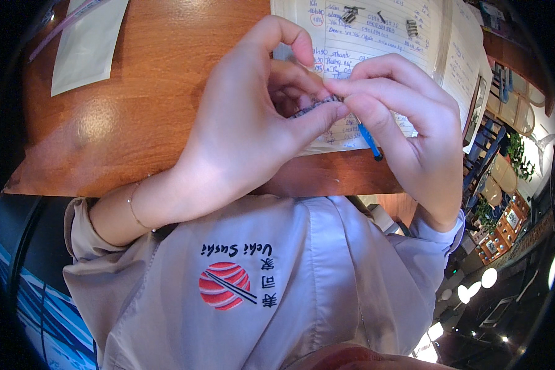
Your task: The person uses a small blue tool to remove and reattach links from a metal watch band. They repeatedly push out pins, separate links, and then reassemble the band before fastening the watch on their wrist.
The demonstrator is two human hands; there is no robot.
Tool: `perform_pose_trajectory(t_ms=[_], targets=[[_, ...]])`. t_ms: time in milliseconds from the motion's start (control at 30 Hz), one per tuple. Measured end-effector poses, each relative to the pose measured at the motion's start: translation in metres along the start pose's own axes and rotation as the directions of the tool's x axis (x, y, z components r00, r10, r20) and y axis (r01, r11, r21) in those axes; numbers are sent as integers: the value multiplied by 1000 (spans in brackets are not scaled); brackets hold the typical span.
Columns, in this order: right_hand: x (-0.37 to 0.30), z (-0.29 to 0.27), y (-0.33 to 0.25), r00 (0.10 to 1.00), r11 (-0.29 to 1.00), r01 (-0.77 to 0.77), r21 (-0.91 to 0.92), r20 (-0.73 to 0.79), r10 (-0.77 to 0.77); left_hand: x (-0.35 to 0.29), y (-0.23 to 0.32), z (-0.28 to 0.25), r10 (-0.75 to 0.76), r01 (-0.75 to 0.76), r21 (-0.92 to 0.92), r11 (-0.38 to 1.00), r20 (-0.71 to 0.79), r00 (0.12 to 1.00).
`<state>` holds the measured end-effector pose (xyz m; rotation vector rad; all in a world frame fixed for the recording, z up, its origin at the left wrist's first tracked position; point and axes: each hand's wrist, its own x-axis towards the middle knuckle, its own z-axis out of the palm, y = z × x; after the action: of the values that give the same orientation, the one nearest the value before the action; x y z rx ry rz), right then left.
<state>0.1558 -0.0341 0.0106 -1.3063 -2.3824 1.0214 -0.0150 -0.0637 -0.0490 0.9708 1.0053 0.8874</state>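
My left hand (246, 117) is closed around a narrow, dark, segmented strip (317, 106), gripping it between thumb and fingers. Most of the strip is hidden in the hand. At its right end, the thumb and forefinger of my right hand (407, 114) pinch together, their tips meeting the left thumb. A slim blue pen-like tool (370, 143) slants out below the right thumb, its dark end toward me; whether the right fingers hold it cannot be told. Beneath both hands is an open notebook (364, 43) of lined, handwritten pages.
Small metal pieces (350, 14) and a short stack of metal bits (411, 28) rest on the notebook, beyond my hands. A pale paper sheet (89, 52) lies on the wooden table (154, 55) at far left, with a purple stick (58, 31) beside it.
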Motion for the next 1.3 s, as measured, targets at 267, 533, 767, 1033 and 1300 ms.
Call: perform_pose_trajectory(t_ms=[267, 533, 767, 1033, 1300], targets=[[-3, -6, 0, 995, 1000, -1, 26, 102, -2, 0, 1, -1, -20, 21, -63, 998, 25, 999], [-3, 6, 8, 970, 945, 235, -226, -8, -243, 5, -1, -8, -10, 12, -44, 999, 56, 998], [-10, 17, 16, 924, 904, 308, -296, -134, -359, 9, 8, -9, -52, 45, 65, 997, 101, 994], [-26, 25, 9, 849, 985, 111, 133, -527, -25, 7, 16, -9, -11, 9, 120, 993, 21, 1000], [-42, 69, 0, 852, 827, 95, 554, -475, 220, 13, 37, 17, 79, -82, -45, 996, -52, 995]])
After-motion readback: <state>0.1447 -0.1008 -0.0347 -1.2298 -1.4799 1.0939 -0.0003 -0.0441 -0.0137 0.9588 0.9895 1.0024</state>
